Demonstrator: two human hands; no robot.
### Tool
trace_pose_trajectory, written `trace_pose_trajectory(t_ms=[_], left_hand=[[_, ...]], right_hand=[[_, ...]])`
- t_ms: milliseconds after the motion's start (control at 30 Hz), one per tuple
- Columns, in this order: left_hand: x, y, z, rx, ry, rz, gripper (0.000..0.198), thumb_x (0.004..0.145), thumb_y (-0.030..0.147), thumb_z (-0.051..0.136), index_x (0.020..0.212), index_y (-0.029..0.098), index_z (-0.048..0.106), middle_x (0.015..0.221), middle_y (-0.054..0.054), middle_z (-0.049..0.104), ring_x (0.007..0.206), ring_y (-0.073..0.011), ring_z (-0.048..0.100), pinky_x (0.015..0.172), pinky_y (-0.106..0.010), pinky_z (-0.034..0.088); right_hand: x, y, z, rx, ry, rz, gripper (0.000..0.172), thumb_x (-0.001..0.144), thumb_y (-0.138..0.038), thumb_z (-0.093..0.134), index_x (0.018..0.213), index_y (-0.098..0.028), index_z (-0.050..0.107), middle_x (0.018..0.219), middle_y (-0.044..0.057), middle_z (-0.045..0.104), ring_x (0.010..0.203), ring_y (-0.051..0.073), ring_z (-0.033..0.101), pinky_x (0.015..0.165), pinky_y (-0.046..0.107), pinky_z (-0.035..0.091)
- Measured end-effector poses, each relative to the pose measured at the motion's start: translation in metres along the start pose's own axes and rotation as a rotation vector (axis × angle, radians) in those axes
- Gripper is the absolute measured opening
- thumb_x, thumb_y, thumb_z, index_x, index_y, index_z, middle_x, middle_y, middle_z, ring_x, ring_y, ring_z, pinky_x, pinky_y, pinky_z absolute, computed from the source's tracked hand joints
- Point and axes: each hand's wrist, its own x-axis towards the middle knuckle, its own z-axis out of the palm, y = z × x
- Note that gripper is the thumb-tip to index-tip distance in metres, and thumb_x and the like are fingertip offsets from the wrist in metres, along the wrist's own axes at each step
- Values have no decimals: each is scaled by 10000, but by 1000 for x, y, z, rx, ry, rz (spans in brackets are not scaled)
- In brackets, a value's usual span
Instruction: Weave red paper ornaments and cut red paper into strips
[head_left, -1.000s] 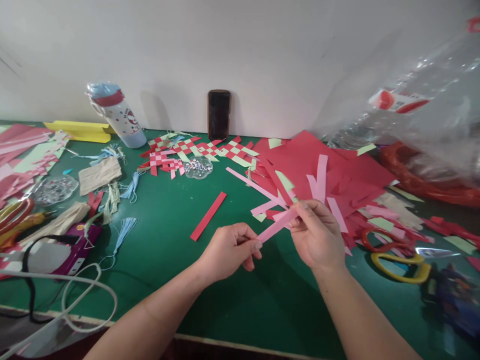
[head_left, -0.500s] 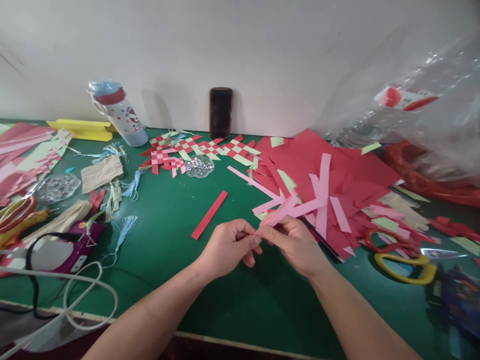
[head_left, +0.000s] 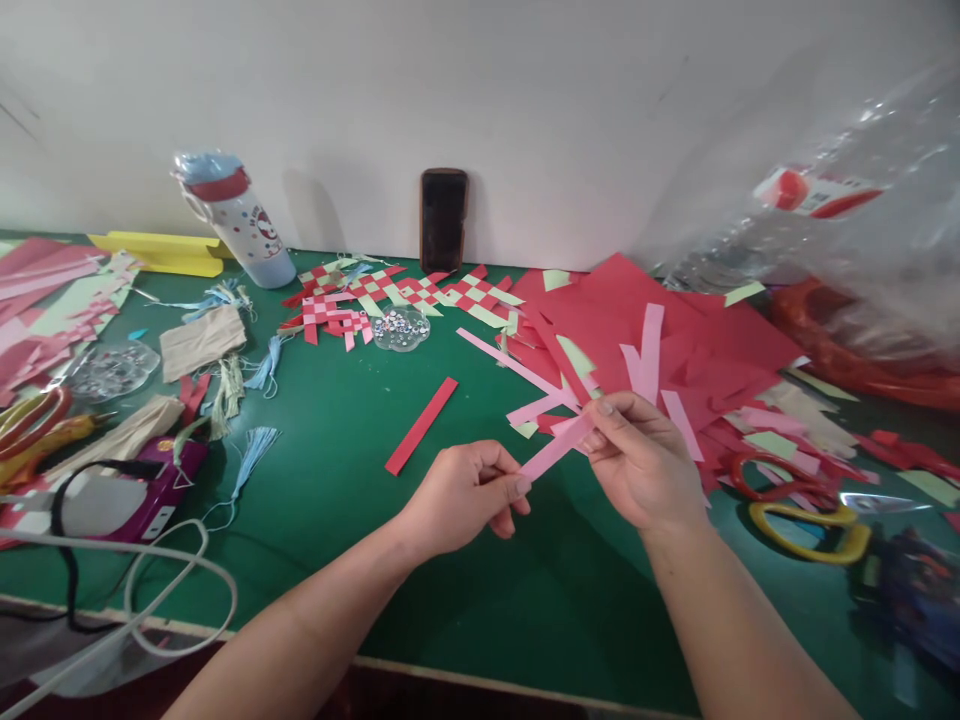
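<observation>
A pink paper strip (head_left: 556, 449) is stretched between my two hands above the green table. My left hand (head_left: 469, 495) pinches its near left end between thumb and fingers. At the other end, my right hand (head_left: 641, 455) has its thumb and fingertips closed on the strip. A single red paper strip (head_left: 421, 425) lies flat on the table, just beyond my left hand. More pink strips (head_left: 649, 350) rest on a heap of red paper (head_left: 600, 300) behind my right hand, which partly covers them.
Woven paper pieces (head_left: 472, 290) and a dish of small beads (head_left: 401, 328) lie near the wall. A phone (head_left: 443, 220) and a bottle (head_left: 247, 225) stand behind. Scissors (head_left: 814, 530) lie at right. Tassels (head_left: 251, 460), a purple power strip (head_left: 169, 490) and cables (head_left: 176, 560) are at left.
My right hand has slid along the pink strip, away from my left hand, up and to the right. My left hand keeps its pinch in nearly the same place.
</observation>
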Motion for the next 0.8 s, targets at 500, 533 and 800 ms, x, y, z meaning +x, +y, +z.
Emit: trace_pose_trajectory(t_ms=[500, 533, 800], left_hand=[[0, 0, -10, -657, -326, -94, 299, 703, 323, 820, 758, 127, 601, 618, -16, 705, 356, -48, 540, 394, -149, 484], [-1, 1, -11, -682, -370, -106, 296, 694, 313, 828, 749, 124, 607, 612, -18, 706, 348, -45, 533, 387, -143, 484], [-3, 2, -15, -596, -627, -301, 332, 645, 321, 869, 779, 100, 660, 618, -31, 716, 356, -50, 545, 381, -139, 503]], right_hand=[[-8, 0, 0, -40, -359, 185, 221, 779, -364, 757, 964, -254, 706, 667, -23, 526, 603, 104, 477, 562, 250, 429], [-11, 1, 0, -62, -445, 220, 287, 766, -370, 770, 1023, -262, 702, 708, -16, 541, 635, 109, 497, 581, 252, 440], [-18, 0, 1, -48, -937, 111, 160, 785, -359, 760, 912, -265, 739, 931, 32, 555, 905, 157, 552, 789, 311, 482]])
